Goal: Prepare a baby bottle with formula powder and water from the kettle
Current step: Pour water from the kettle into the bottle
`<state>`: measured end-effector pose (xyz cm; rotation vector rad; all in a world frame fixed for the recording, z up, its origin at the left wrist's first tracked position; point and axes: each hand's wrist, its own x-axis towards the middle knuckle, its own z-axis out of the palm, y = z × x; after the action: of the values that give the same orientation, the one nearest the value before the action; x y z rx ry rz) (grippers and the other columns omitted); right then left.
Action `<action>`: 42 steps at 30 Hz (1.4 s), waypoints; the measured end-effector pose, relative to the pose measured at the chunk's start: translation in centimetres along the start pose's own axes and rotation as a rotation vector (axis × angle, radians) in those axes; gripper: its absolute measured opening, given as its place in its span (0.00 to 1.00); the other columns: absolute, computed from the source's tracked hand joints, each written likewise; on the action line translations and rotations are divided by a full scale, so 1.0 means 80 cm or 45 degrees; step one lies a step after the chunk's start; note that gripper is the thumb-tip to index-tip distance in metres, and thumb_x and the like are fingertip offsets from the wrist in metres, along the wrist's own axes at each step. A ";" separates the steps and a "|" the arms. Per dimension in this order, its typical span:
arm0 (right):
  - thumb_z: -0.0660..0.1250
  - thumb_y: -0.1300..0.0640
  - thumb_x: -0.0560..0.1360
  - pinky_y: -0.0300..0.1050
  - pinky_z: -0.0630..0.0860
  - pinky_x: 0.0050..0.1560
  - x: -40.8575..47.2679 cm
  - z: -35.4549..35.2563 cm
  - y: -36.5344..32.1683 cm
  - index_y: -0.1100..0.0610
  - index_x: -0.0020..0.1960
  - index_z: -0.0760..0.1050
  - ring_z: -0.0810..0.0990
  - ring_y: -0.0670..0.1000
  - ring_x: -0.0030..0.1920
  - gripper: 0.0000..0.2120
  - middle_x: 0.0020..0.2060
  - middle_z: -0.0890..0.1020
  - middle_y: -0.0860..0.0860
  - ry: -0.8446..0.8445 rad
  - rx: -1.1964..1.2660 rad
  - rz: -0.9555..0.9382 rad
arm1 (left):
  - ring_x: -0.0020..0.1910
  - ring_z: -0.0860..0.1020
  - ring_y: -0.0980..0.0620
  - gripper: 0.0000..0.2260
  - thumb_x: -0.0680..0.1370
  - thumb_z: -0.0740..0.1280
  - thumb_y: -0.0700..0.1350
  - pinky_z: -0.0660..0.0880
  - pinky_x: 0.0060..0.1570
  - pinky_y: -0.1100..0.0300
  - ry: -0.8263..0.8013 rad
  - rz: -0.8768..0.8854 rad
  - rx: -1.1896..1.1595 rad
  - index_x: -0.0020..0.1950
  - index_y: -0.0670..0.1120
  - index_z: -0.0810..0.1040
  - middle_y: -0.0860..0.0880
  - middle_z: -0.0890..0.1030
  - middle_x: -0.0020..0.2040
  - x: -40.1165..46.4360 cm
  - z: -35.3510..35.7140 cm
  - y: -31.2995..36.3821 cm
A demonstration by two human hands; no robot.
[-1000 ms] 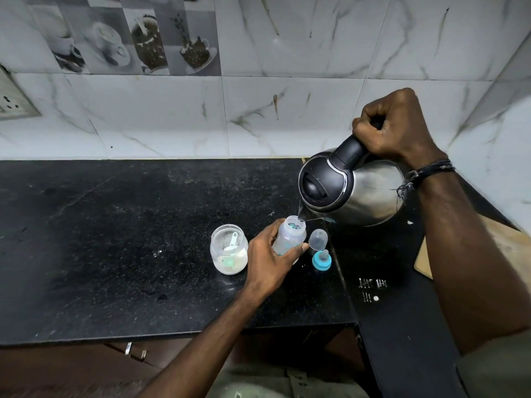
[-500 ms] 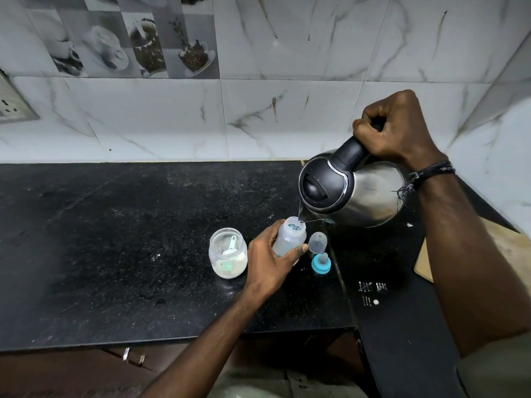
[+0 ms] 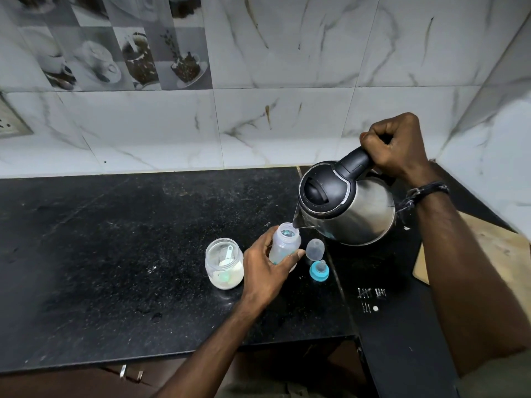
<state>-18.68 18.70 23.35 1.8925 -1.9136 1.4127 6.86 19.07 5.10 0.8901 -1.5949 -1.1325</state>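
Water step underway: right hand [image 3: 395, 145] grips tilted kettle [image 3: 349, 206], spout over bottle [image 3: 284, 242] clasped by left hand [image 3: 265, 271]; teat [image 3: 319, 270] and cap [image 3: 315, 249] lie unfitted on desk [image 3: 115, 239].

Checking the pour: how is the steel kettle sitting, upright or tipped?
Tipped: the steel kettle leans spout-down over the clear baby bottle.

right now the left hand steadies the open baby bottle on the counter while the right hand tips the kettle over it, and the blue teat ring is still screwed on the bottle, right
Not quite. The head view shows the blue teat ring standing on the black counter beside the clear cap, not screwed on. The rest holds: the left hand holds the open baby bottle while the right hand tips the kettle over it.
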 end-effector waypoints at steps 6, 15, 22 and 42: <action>0.63 0.59 0.68 0.46 0.52 0.27 -0.017 -0.004 0.023 0.68 0.25 0.60 0.57 0.49 0.27 0.20 0.24 0.61 0.49 0.091 0.139 0.097 | 0.57 0.84 0.55 0.21 0.71 0.81 0.45 0.81 0.58 0.53 0.005 -0.012 -0.040 0.62 0.53 0.82 0.57 0.87 0.56 0.004 0.005 0.002; 0.63 0.62 0.68 0.43 0.49 0.28 -0.035 -0.008 0.052 0.58 0.24 0.55 0.53 0.45 0.26 0.20 0.22 0.56 0.48 0.197 0.297 0.215 | 0.54 0.84 0.60 0.22 0.72 0.82 0.41 0.78 0.53 0.67 -0.006 -0.006 -0.039 0.58 0.61 0.80 0.63 0.86 0.52 0.009 0.016 0.003; 0.63 0.61 0.69 0.44 0.49 0.29 -0.028 -0.004 0.078 0.55 0.24 0.57 0.53 0.45 0.26 0.20 0.21 0.55 0.47 0.293 0.344 0.290 | 0.54 0.83 0.64 0.23 0.70 0.83 0.41 0.76 0.53 0.70 0.014 -0.064 -0.029 0.57 0.62 0.80 0.66 0.85 0.52 0.014 0.027 -0.010; 0.63 0.50 0.68 0.42 0.55 0.29 0.106 0.129 0.156 0.53 0.21 0.57 0.56 0.48 0.24 0.22 0.21 0.57 0.47 0.491 0.331 0.604 | 0.54 0.84 0.62 0.30 0.70 0.82 0.38 0.77 0.55 0.67 0.066 -0.163 -0.034 0.54 0.73 0.80 0.64 0.86 0.52 0.070 0.055 -0.047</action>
<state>-25.64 3.27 16.49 1.1466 -2.1333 2.0643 1.20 13.89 2.62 1.0077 -1.4947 -1.2073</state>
